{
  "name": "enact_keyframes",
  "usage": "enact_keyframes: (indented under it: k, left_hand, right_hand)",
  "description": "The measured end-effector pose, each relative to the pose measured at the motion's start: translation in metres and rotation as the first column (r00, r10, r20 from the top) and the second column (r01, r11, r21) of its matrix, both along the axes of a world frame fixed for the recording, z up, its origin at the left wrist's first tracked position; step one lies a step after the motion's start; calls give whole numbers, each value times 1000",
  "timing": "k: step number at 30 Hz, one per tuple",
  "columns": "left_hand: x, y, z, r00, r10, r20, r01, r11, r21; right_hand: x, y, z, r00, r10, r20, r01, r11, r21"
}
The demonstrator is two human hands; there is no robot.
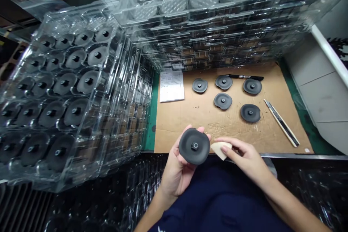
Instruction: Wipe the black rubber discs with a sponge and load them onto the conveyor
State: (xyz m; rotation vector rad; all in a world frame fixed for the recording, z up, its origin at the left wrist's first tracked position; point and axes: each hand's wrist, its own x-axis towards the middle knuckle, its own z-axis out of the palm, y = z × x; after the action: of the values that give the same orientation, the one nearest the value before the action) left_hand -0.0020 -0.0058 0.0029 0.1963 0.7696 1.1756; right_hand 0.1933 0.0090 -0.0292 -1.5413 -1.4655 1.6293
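Observation:
My left hand [178, 174] holds a dark grey, rounded disc-like part [187, 146] by its edges, its dished face and central stub turned up towards me. Between the thumb and fingers of my right hand [244, 156] is a cream-coloured wedge sponge [219, 149], just right of the disc and apart from it. Several like discs lie on the cardboard sheet [176, 127] beyond my hands, among them one at the left [199, 85] and one at the right front [250, 113].
Clear plastic trays [190, 40] are stacked high at the back. At the left, another tray stack [114, 108] carries many dark discs. A printed paper slip [172, 86], a black pen [259, 78] and a craft knife [281, 123] lie on the cardboard. A white panel [307, 79] borders the right.

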Motion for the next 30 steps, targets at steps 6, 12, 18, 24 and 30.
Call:
enact_keyframes:
  k: [6, 12, 18, 24, 30]
  left_hand:
    - [7, -3, 1, 1000, -9, -26, 9, 1000, 16]
    - [12, 0, 1, 992, 11, -126, -8, 1000, 18]
    - [12, 3, 3, 992, 29, -121, -21, 997, 69]
    - [11, 3, 5, 994, 24, -109, -17, 998, 59]
    - [16, 6, 3, 996, 3, -86, -2, 1000, 10]
  right_hand:
    - [-7, 19, 54, 988, -146, 44, 107, 870, 481]
    - [-28, 22, 78, 976, 176, 126, -210, 622, 754]
    - [-28, 23, 77, 998, 57, 37, -66, 673, 736]
    - [-3, 17, 56, 996, 79, 42, -90, 906, 415]
    - [5, 9, 47, 986, -149, 72, 115, 928, 355]
